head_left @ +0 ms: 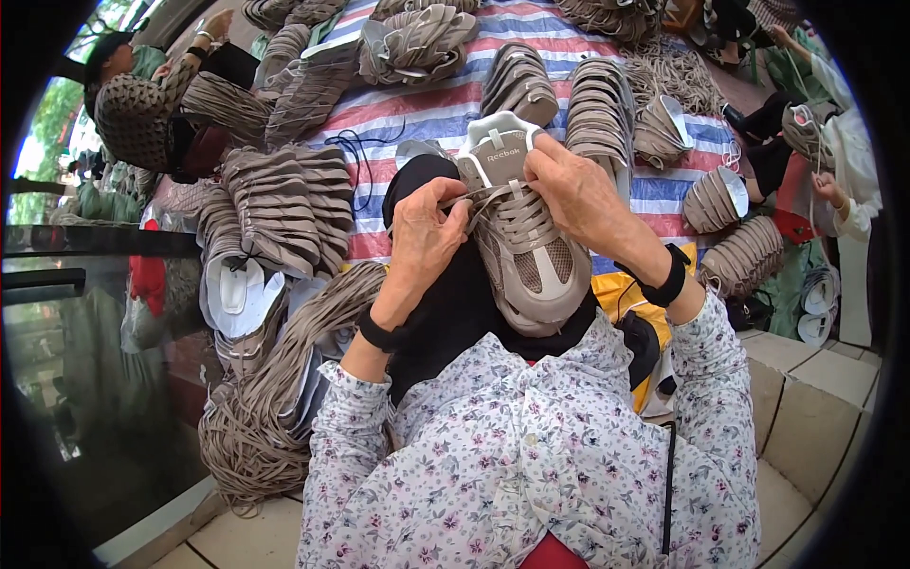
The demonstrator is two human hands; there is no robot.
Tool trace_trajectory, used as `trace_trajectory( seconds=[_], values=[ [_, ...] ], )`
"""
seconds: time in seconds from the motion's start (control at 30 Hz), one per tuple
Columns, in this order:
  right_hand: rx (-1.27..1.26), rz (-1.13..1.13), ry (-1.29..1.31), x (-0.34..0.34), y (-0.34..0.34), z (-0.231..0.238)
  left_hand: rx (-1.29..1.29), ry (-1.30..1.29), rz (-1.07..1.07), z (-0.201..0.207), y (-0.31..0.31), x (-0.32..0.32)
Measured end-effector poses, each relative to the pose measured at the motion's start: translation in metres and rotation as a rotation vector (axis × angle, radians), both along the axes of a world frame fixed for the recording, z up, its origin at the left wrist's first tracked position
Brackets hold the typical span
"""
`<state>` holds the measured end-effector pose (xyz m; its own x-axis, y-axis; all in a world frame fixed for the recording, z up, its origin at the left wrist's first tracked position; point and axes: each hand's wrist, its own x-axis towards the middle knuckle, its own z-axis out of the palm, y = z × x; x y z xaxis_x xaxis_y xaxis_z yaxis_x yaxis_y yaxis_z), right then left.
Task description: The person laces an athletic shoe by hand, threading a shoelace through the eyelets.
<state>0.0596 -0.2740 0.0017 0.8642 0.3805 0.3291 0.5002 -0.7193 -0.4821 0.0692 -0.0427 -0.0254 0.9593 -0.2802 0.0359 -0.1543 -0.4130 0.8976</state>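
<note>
Can't see some fingertips on the right hand (586, 197), and the lace (490, 193) tip at the left hand (425, 237) is too tiny. Top pile of uppers (621, 13) is cropped; co-worker (850, 156) too, by the fisheye rim.

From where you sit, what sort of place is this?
Probably a makeshift shoe workshop: stacked uppers crowd a striped sheet, and what look like laces lie heaped on the left.
</note>
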Motion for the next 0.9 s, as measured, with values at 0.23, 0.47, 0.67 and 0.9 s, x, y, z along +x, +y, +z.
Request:
trace_trajectory(
  seconds=[0.23, 0.47, 0.67, 0.9],
  values=[
    [-0.286, -0.372, -0.332, 0.024, -0.102, -0.015, 0.005, -0.002, 0.018, 0.001, -0.001, 0.008],
    [0.089, -0.393, 0.023, 0.026, -0.133, -0.029, 0.051, -0.097, -0.032, -0.002, 0.001, 0.01],
    [0.764, -0.291, 0.683, 0.015, -0.128, -0.028, 0.13, -0.093, -0.092, 0.011, 0.012, 0.002],
    [0.414, -0.26, 0.685, 0.003, -0.171, -0.047, 0.052, 0.185, -0.204, 0.02, 0.045, -0.008]
  ],
)
